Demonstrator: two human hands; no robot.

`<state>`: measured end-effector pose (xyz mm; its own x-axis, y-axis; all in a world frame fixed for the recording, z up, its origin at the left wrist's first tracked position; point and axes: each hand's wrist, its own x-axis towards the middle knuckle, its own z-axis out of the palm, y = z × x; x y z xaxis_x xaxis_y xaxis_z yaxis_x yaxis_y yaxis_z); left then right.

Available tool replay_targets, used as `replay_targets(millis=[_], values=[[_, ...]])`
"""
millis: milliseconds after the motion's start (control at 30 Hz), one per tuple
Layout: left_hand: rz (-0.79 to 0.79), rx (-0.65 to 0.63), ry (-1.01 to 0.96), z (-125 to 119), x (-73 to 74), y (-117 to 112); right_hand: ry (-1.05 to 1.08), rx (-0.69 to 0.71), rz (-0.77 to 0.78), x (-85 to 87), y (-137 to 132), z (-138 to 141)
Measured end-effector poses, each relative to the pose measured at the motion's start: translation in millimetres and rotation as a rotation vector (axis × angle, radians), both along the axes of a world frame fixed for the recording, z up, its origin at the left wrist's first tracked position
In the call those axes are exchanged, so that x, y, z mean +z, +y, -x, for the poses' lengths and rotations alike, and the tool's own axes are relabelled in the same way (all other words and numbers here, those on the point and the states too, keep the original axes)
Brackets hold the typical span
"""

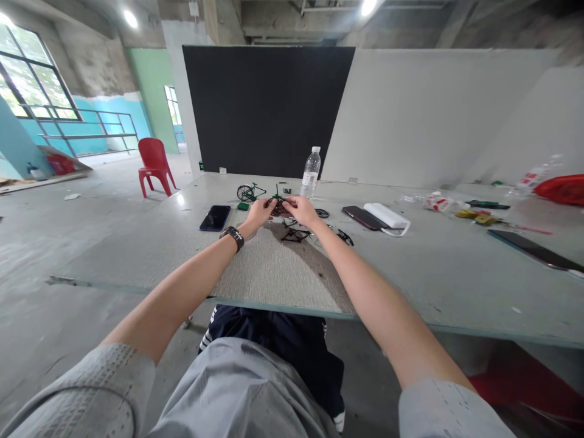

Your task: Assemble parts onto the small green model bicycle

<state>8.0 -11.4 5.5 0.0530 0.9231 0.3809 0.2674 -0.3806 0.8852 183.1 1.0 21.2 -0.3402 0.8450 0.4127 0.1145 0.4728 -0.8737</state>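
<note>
Beyond right hand (300, 210): upright capped bottle (311, 173), contents unclear.

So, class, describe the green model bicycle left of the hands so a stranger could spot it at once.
Start at the big black panel behind the table. Below it, just beyond the left hand, is the green model bicycle. Its spoked wheel sets it apart from the small green block in front.

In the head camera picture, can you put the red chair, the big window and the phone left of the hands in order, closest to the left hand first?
1. Phone: on the table, just left of the left hand.
2. Red chair: beyond the table, farther left.
3. Big window: way back, upper left.
</note>
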Motion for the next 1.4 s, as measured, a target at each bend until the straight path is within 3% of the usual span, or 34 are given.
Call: replay_targets(millis=[200, 400, 667, 833, 933, 1067, 1133, 1267, 1400], values=[[0.066, -0.033, -0.080, -1.5, 3.3, -5.1, 0.093, -0.217, 0.012, 1.2, 2.1, -2.2], [-0.002, -0.004, -0.047, -1.5, 4.2, -8.9, 0.129, -0.249, 0.014, -1.6, 1.0, -3.7], [-0.029, -0.005, 0.002, -1.8, -6.0, -4.1, 0.086, -0.186, -0.029, -3.2, 1.2, -4.3], [-0.001, -0.006, 0.031, -2.7, -5.1, -4.8, 0.055, -0.263, -0.096, -1.1, 2.0, -4.6], [0.086, -0.028, -0.092, -5.7, -0.5, -9.8, -0.044, -0.342, -0.150, 4.6, -0.3, -8.8], [0.217, 0.001, -0.248, -7.6, 4.5, -14.8, -0.419, -0.427, -0.336, 11.9, -7.3, -15.6], [0.247, 0.004, -0.268, -7.0, 5.8, -15.6, -0.554, -0.394, -0.375, 13.3, -11.6, -15.7], [0.267, 0.015, -0.268, -5.9, 7.3, -16.5, -0.633, -0.272, -0.393, 13.5, -19.6, -8.3], [0.255, 0.028, -0.271, -6.9, 8.6, -18.1, -0.735, -0.246, -0.502, 12.7, -24.8, 0.4]])
